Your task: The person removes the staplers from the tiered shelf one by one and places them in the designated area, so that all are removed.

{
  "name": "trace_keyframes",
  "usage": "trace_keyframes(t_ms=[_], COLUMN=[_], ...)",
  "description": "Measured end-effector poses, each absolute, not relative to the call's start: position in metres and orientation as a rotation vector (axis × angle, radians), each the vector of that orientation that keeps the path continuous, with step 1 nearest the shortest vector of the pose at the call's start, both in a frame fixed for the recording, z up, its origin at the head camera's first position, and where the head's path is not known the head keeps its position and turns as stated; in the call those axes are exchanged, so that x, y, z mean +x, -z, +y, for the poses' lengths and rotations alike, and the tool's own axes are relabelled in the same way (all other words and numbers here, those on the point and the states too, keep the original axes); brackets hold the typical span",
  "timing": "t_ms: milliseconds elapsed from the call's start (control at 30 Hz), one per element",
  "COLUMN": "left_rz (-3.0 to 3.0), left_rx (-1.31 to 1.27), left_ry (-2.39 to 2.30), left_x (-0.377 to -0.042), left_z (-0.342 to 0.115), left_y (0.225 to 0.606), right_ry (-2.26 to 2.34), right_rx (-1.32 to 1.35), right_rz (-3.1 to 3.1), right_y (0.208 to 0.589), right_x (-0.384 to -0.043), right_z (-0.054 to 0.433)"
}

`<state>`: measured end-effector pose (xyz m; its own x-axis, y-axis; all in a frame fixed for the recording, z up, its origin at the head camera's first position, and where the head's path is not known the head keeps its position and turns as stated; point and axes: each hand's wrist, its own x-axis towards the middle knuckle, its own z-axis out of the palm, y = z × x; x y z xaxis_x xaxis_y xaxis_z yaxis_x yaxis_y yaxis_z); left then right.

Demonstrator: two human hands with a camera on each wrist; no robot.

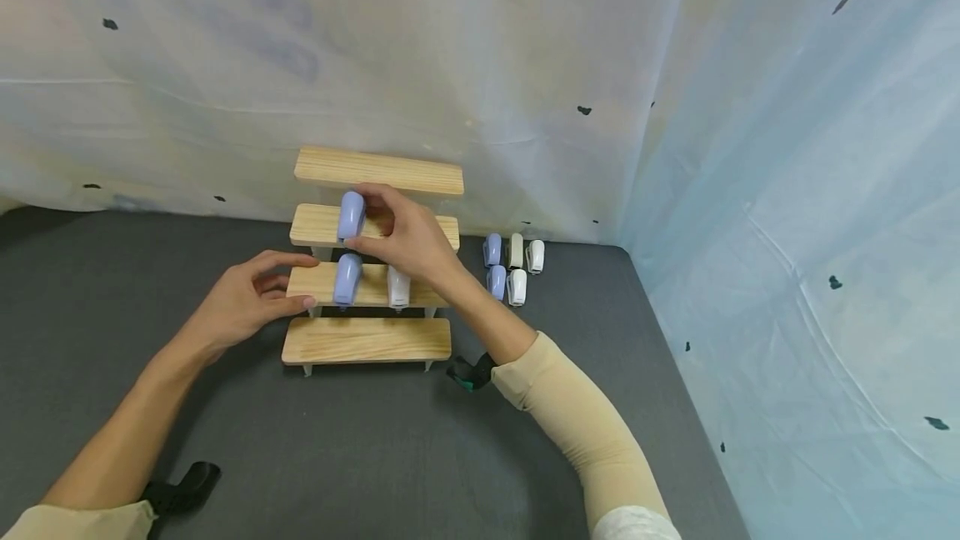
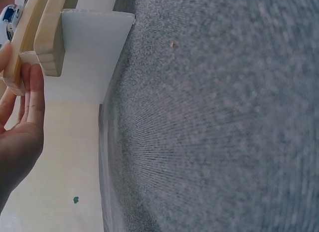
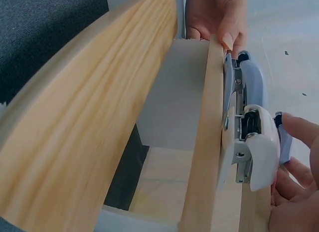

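A stepped wooden display shelf [image 1: 367,342] has several plank tiers on pale supports. My right hand [image 1: 411,238] pinches a blue mini stapler [image 1: 351,215] at the left part of the second tier from the top [image 1: 311,226]. On the tier below stand another blue stapler [image 1: 347,280] and, to its right, a white stapler [image 1: 399,287]. My left hand [image 1: 243,297] grips the left end of that lower tier [image 1: 307,283], thumb and fingers on either side of the plank. In the right wrist view the white stapler [image 3: 264,152] partly hides the held blue one [image 3: 285,142].
Right of the shelf, several blue, white and beige staplers [image 1: 516,287] stand in two rows on the dark grey table [image 1: 337,457]. Pale cloth [image 1: 450,40] hangs behind and along the right. A black strap or mount [image 1: 471,372] hangs at each forearm.
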<state>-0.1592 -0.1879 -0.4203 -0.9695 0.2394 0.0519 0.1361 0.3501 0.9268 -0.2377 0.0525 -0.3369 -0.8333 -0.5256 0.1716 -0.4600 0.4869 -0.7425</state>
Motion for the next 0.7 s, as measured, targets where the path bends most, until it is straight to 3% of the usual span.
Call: trace_keyframes(t_ms=[700], left_rz=[2.498], left_rx=[0.348], left_ry=[-1.715], left_x=[-0.161], left_z=[-0.190], left_y=[0.426], right_ry=[1.493], right_rx=[-0.910], right_rz=[2.503], right_y=[0.336], right_x=[-0.235], right_z=[0.072])
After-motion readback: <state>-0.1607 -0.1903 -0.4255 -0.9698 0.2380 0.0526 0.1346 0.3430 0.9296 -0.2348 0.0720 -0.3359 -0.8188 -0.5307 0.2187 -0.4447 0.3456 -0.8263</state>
